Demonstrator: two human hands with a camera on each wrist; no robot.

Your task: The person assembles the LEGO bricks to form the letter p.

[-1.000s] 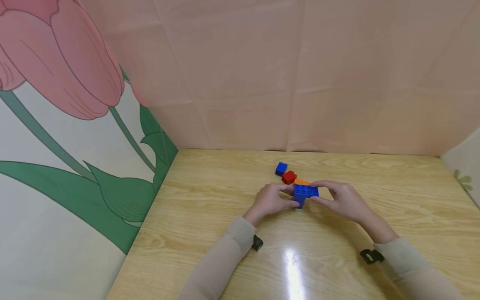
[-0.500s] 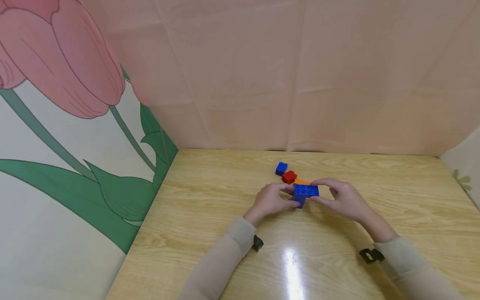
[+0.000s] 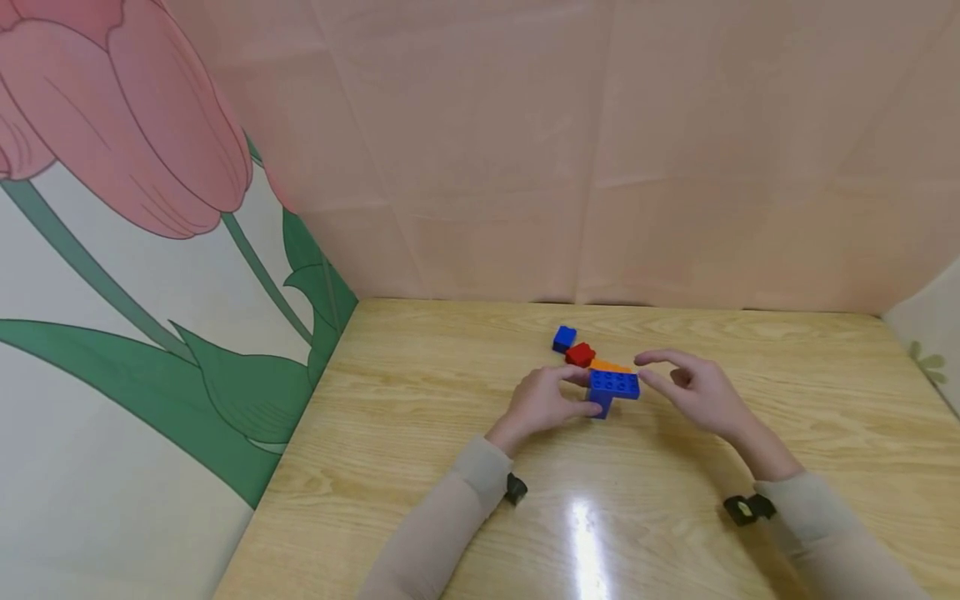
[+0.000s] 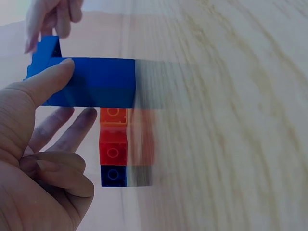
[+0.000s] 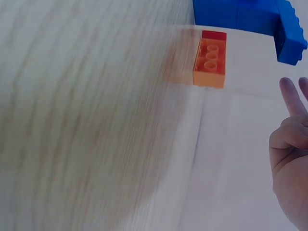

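Observation:
A blue toy-brick stack (image 3: 615,383) stands on the wooden table. Its studded top brick juts out to the right beyond the narrower blue column (image 4: 106,82) beneath. My left hand (image 3: 542,400) pinches that column from the left, thumb in front and fingers behind. Just right of the top brick's free end, my right hand (image 3: 701,396) holds nothing, its thumb and index finger apart; the right wrist view shows a gap between its fingertips (image 5: 287,89) and the brick. Behind the stack lies an orange brick (image 3: 611,365), partly hidden in the head view.
A red brick (image 3: 580,355) and a small blue brick (image 3: 564,338) continue the row behind the stack, leading back and left. The table (image 3: 420,375) meets a pink cloth backdrop (image 3: 480,167) at its far edge. A flower-printed wall (image 3: 150,275) borders the left.
My right hand has let go of the top brick's right end and moved slightly right and away. The left hand keeps its pinch, and the stack has stayed nearly in place.

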